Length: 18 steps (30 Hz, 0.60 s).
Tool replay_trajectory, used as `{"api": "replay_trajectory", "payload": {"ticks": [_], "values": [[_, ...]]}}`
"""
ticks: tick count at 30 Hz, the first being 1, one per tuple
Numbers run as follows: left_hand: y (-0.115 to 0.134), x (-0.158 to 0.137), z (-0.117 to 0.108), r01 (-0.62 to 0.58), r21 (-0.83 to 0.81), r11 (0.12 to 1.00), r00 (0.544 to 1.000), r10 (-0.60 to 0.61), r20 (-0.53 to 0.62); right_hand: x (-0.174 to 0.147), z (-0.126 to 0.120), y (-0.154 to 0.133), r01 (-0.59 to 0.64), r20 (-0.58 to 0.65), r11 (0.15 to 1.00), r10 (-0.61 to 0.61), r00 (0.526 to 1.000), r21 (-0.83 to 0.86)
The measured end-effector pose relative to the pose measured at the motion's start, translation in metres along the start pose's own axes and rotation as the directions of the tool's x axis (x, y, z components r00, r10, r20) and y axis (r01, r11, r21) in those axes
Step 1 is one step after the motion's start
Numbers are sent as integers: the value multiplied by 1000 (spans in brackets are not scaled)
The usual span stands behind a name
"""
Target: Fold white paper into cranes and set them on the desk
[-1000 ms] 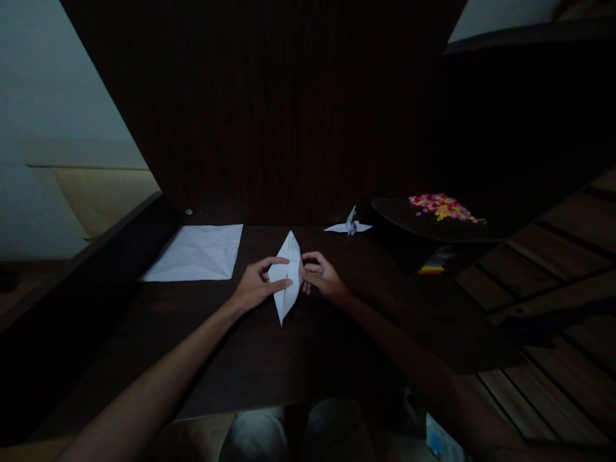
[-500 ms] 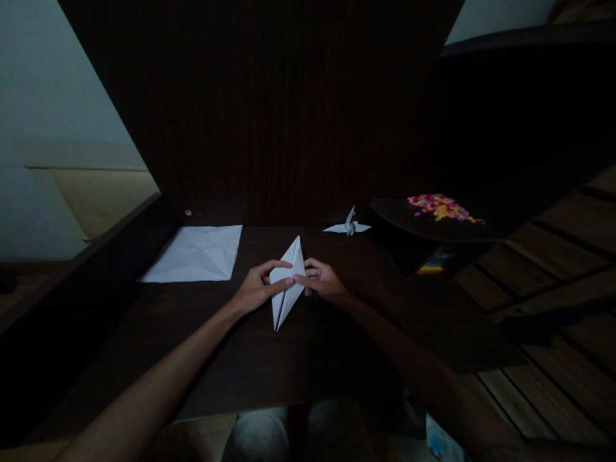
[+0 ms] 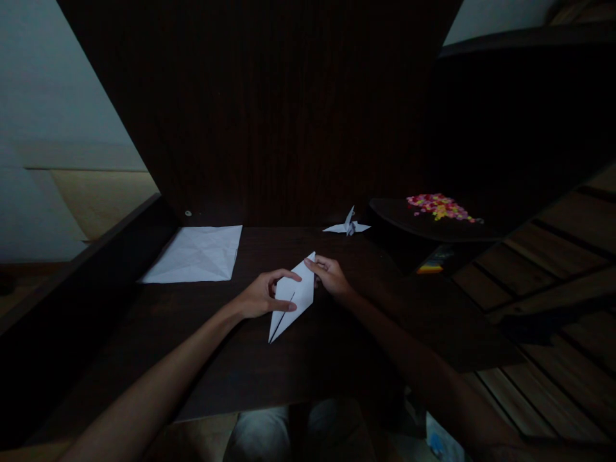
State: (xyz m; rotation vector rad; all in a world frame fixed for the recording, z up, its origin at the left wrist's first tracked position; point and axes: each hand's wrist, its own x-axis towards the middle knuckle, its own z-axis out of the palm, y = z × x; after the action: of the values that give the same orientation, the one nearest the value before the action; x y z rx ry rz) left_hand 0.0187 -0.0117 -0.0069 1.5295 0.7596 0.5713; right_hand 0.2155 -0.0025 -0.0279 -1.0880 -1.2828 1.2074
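Between my hands is a white folded paper [image 3: 302,292] shaped like a long diamond, with a dark slit running up its near half. My left hand [image 3: 265,294] grips its left side, thumb lying across the front. At the far right tip, my right hand [image 3: 330,274] pinches the paper between thumb and fingers. Some fingers of both hands are hidden behind it. Beyond, a finished white paper crane [image 3: 348,226] rests near the back panel. To the left lies a creased white paper sheet [image 3: 197,255], spread flat.
The dark wooden desk [image 3: 216,378] has a raised side board [image 3: 86,282] on the left and a tall panel [image 3: 269,115] behind. On the right, a rounded shelf [image 3: 392,210] bears a heap of small pink, red and yellow pieces [image 3: 443,207].
The folded paper has tilted to the right and come slightly nearer. My right hand has shifted from its middle up to the far tip. My left hand's grip has moved a little lower.
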Motion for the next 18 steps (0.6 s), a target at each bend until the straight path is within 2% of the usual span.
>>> {"api": "replay_trajectory", "payload": {"ticks": [6, 14, 18], "values": [[-1, 0, -1, -16, 33, 999, 999, 15, 40, 1, -3, -3, 71, -64, 997, -73, 995, -28], [-4, -1, -4, -25, 37, 999, 998, 23, 64, 3, -5, 0, 11, -105, 1000, -11, 994, 2], [-4, -1, -5, -20, 59, 998, 997, 16, 79, 4, -5, 0, 19, -129, 1000, -19, 991, -1]]}}
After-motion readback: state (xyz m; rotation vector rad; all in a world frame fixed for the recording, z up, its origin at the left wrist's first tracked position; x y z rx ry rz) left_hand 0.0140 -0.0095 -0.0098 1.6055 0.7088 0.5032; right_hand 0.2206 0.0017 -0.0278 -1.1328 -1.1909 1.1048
